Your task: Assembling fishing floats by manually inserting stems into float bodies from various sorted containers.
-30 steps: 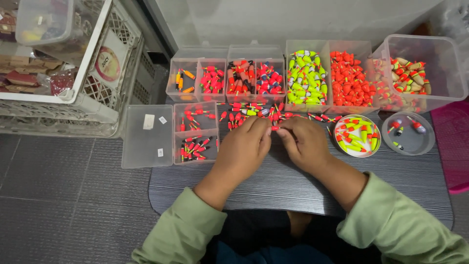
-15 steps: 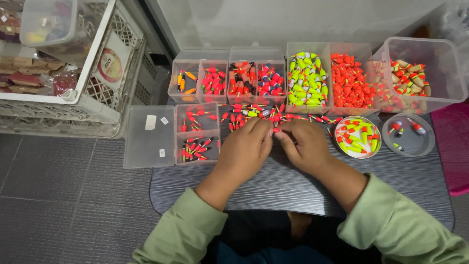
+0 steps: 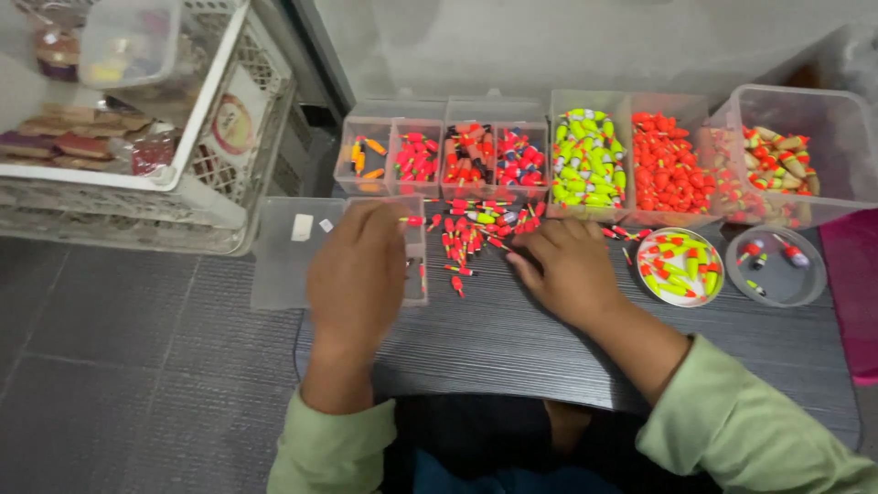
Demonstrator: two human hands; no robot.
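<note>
The left hand (image 3: 358,274) hovers over a clear plastic divided box (image 3: 288,274), pinching 1 small red-tipped fishing float (image 3: 411,220) at its fingertips. The right hand (image 3: 569,271) rests curled on the dark ridged board (image 3: 512,338), touching the loose pile of red and yellow floats (image 3: 471,236); whether it grips any cannot be told.

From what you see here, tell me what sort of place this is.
Probably a small home sorting workspace: a low dark board on a tiled floor, clear bins of small bright fishing floats, and a white plastic crate.
</note>
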